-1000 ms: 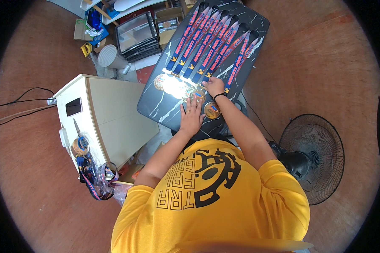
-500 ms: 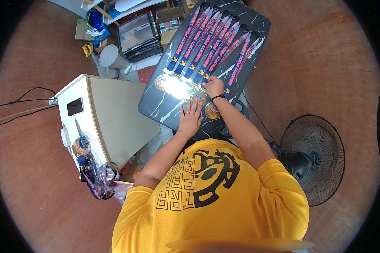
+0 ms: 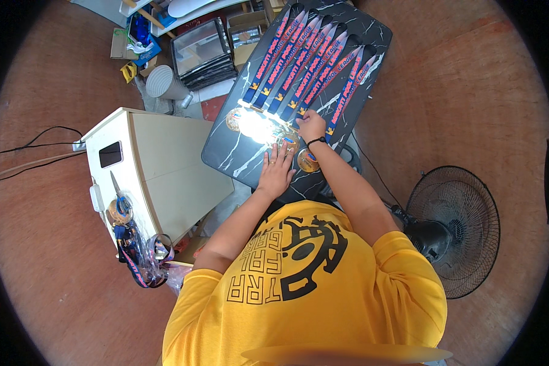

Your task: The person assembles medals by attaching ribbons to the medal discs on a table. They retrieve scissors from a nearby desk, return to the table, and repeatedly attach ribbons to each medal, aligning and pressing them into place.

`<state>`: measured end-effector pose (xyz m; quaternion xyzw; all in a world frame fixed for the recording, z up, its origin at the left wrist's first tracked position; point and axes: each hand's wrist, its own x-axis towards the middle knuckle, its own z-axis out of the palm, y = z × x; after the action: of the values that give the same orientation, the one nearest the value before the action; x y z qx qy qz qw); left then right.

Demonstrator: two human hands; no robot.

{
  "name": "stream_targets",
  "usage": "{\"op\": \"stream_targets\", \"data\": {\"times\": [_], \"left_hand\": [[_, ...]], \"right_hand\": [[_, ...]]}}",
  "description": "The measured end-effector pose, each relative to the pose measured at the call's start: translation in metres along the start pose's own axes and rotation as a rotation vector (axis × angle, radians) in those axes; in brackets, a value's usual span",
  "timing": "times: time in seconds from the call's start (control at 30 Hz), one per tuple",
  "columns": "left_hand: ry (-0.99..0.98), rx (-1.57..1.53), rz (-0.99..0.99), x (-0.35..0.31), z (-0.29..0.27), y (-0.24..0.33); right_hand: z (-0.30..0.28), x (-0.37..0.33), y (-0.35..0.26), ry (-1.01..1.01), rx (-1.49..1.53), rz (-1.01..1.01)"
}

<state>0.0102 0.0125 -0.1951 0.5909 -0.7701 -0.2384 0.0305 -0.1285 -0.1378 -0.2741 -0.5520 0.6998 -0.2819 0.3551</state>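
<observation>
Several navy medal ribbons (image 3: 294, 68) with pink lettering lie side by side on a black marble-patterned table (image 3: 216, 149). My left hand (image 3: 276, 175) is open, its fingers stretched and resting at the near edge of a gold medal (image 3: 291, 141). Just beyond that medal, my right hand (image 3: 312, 125) pinches the lower end of a ribbon where it meets the medal. A second gold medal (image 3: 308, 160) lies below my right wrist. To the left, a third gold medal (image 3: 233, 119) sits beside strong glare, which hides the medals between.
On the left, a cream cabinet (image 3: 183, 161) holds a phone (image 3: 110, 155), scissors (image 3: 119, 192) and a bundle of ribbons (image 3: 130, 253) with a medal. A black fan (image 3: 452, 232) stands at the right. Stacked black frames (image 3: 201, 55) are behind the cabinet.
Both hands keep almost the same places at the medal and ribbon. The whole view has shifted very slightly.
</observation>
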Motion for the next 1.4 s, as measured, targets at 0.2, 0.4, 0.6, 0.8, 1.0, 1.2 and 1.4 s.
{"op": "stream_targets", "data": {"times": [0.2, 0.4, 0.6, 0.8, 1.0, 1.2, 1.4], "left_hand": [[0.023, -0.012, 0.022, -0.001, -0.002, -0.002], [0.253, -0.021, -0.151, 0.008, -0.013, -0.029], [0.491, -0.106, -0.516, 0.035, -0.038, -0.09], [0.434, -0.115, -0.561, 0.049, -0.043, -0.115], [0.339, -0.08, -0.559, 0.055, -0.04, -0.121], [0.303, -0.077, -0.552, 0.057, -0.038, -0.123], [0.323, -0.103, -0.557, 0.057, -0.045, -0.117]], "right_hand": [[-0.008, -0.003, -0.013, -0.039, 0.069, 0.149], [-0.029, -0.028, -0.04, 0.111, -0.102, -0.108], [-0.031, -0.067, -0.045, -0.164, -0.057, -0.353], [-0.03, -0.09, -0.037, -0.178, -0.077, -0.356], [-0.032, -0.089, -0.032, -0.197, -0.069, -0.328], [-0.03, -0.088, -0.03, -0.206, -0.076, -0.327], [-0.031, -0.09, -0.032, -0.217, -0.076, -0.301]]}}
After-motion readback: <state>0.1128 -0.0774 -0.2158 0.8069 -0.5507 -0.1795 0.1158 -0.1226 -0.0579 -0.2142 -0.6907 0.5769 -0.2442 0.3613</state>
